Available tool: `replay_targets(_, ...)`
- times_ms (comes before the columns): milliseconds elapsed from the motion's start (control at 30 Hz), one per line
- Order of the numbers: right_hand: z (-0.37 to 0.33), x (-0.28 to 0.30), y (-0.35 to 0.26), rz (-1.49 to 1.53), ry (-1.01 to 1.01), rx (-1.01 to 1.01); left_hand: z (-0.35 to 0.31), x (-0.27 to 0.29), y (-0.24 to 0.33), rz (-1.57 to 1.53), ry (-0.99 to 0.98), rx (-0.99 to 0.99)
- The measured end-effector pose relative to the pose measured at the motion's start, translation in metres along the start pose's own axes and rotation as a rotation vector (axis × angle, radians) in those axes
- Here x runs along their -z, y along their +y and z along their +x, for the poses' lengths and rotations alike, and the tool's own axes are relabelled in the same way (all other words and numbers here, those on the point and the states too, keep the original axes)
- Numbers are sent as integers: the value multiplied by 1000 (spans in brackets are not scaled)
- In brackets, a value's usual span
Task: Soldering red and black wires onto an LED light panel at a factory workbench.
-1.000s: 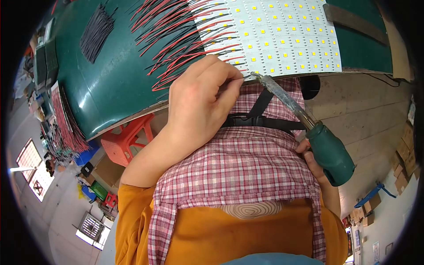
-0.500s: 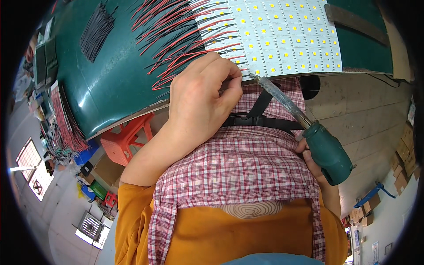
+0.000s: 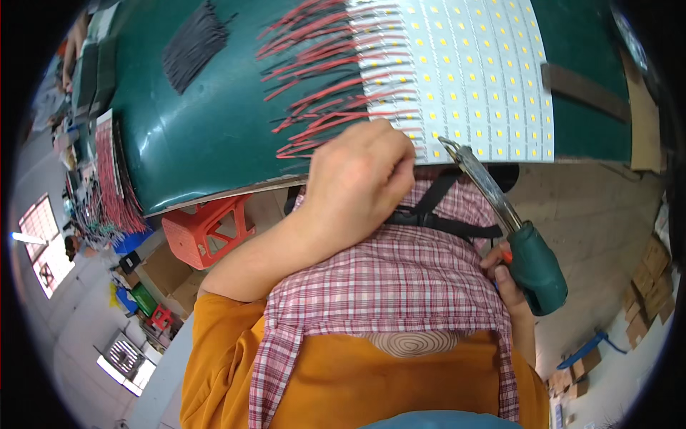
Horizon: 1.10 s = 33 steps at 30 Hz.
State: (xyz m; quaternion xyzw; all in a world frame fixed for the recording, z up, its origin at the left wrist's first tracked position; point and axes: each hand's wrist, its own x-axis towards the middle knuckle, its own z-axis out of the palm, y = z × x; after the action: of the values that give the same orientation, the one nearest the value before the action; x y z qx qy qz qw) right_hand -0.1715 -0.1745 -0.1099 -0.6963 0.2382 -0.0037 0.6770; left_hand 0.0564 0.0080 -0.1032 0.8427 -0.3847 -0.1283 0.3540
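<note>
My left hand is closed in a pinch at the near left corner of a white LED board dotted with small yellow squares. What its fingertips hold, if anything, is hidden behind the fingers. Red and black wires stick out in rows from the board's left side, some close beside this hand. A soldering iron with a green handle is gripped in my right hand, mostly hidden behind the handle. Its bent metal tip hovers over or touches the board's near edge, a little right of the left fingertips; I cannot tell which.
On the green table mat lies a bundle of black wires. A dark flat bar crosses the board's right edge. Wired strips hang at the table's left end. Below stands a red plastic stool.
The iron's tip has moved right along the board, away from my left fingertips. My left hand stays pinched at the corner. The whole view has shifted, so the table appears lower and further right.
</note>
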Motion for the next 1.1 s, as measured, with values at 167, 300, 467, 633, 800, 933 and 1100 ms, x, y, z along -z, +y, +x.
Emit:
replay_targets(167,14,6,1,126,-61,20,-5,9,3,28,-38,-69)
replay_targets(300,25,9,11,108,-62,2,22,56,-26,62,99,-109)
replay_targets(467,48,5,-1,321,-29,22,144,104,-91,421,297,-174)
replay_targets(633,56,6,-4,245,-46,40,211,96,-124,537,233,3)
replay_targets(800,55,7,-11,285,10,-19,223,94,-114,547,94,29)
replay_targets(933,66,8,-13,225,33,-30,232,95,-119,547,31,47)
replay_targets(1100,70,11,-24,205,-21,12,234,105,-90,657,-29,-55)
